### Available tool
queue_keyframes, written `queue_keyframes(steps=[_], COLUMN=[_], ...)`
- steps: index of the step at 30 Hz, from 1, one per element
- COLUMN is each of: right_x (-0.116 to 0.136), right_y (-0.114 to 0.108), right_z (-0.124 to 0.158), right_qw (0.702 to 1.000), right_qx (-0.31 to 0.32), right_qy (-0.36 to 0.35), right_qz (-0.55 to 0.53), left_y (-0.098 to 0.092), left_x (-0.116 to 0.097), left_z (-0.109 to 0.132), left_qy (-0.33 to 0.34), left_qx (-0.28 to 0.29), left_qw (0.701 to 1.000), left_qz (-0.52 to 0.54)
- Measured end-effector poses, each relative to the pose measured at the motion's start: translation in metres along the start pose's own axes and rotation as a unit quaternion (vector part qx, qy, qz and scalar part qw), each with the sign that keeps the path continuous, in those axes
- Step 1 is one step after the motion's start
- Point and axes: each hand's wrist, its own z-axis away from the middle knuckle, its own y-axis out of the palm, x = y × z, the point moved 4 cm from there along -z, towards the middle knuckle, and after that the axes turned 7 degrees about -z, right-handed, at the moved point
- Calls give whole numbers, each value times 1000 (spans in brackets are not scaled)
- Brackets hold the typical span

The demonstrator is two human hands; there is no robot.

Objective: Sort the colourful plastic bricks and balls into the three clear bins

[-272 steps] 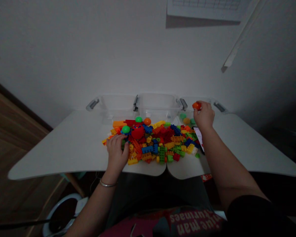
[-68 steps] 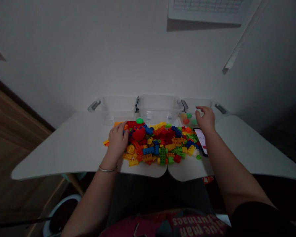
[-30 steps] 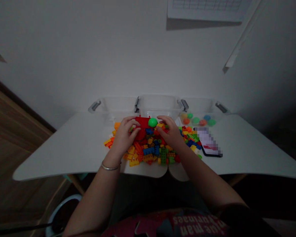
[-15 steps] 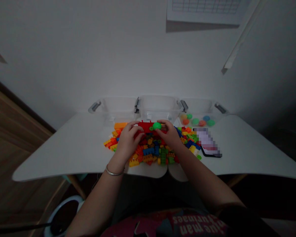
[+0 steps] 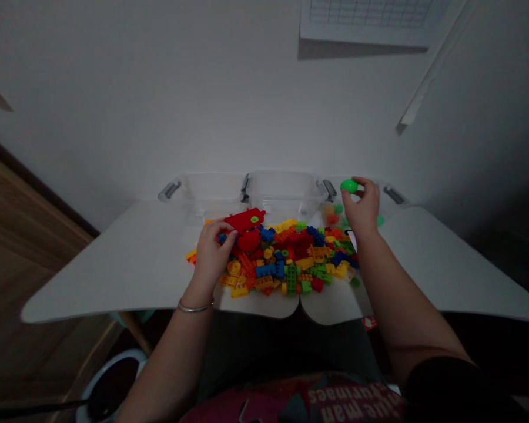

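My right hand (image 5: pixel 363 205) is closed around a bright green ball (image 5: pixel 348 186), holding it above the clear right-hand bin (image 5: pixel 381 183). Inside that bin lie several small balls, among them an orange ball (image 5: pixel 332 218); my hand hides part of them. On the left, my left hand (image 5: pixel 211 251) grips one end of a long red plastic piece (image 5: pixel 243 220) that carries a green ring. This piece is tilted over the back of a pile of mixed toy bricks (image 5: pixel 291 276), coloured red, yellow, blue, green and orange.
A clear middle bin (image 5: pixel 284 202) and a clear left bin (image 5: pixel 214 191) stand in a row against the wall, with grey latches between. A phone (image 5: pixel 353 239) lies right of the bricks, mostly behind my right forearm. The white table (image 5: pixel 127 258) has a notched front edge.
My right hand has carried the green ball from above the bricks up and right to the right bin. My left hand has shifted slightly left with the red piece, which is now tilted.
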Motion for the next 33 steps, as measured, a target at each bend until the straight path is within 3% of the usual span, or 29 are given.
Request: queue_keyframes(steps=[5,11,21,26,29,31,33], right_x=[-28,-37,-39,-25,-9,-1,7], right_y=[-6,-2,5,-3,1,10,25], right_z=[-6,-1,4,3,11,25,48], right_qw=[987,983,962,980,995,997,974], right_qx=[39,39,98,60,45,61,112], right_qy=[49,52,24,10,1,45,118], right_qz=[150,173,254,189,86,-29,-156], left_y=[1,3,4,8,12,15,16], left_x=[10,16,18,16,11,5,-5], left_z=[1,1,2,4,5,6,8], left_qy=[-17,-37,-39,-63,-65,-54,-38], left_qx=[-20,-14,-21,-13,-14,-21,-21], left_qw=[1000,999,999,995,994,995,996], left_qz=[-2,15,24,77,89,81,72])
